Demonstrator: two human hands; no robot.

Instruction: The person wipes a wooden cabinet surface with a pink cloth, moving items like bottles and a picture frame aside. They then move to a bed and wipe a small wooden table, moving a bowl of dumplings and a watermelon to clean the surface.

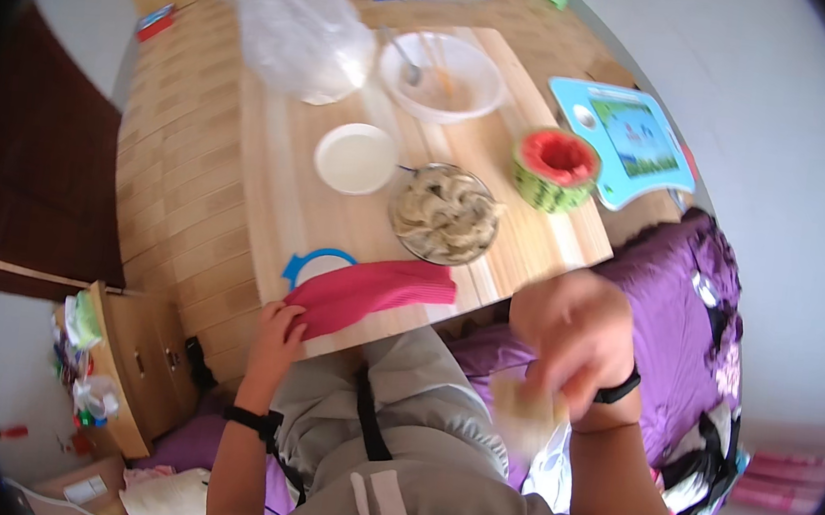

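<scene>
Left hand (276,336): fingers curled over near end of pink cloth (368,293), pinned at table (277,203) edge. Right hand (575,340): blurred, raised; finger state indeterminable. Bowl of dumplings (445,214) just beyond cloth.

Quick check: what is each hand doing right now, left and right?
Left hand: fingers closed on the pink cloth at the table edge.
Right hand: blurred, holding something pale; grip unclear.
</scene>
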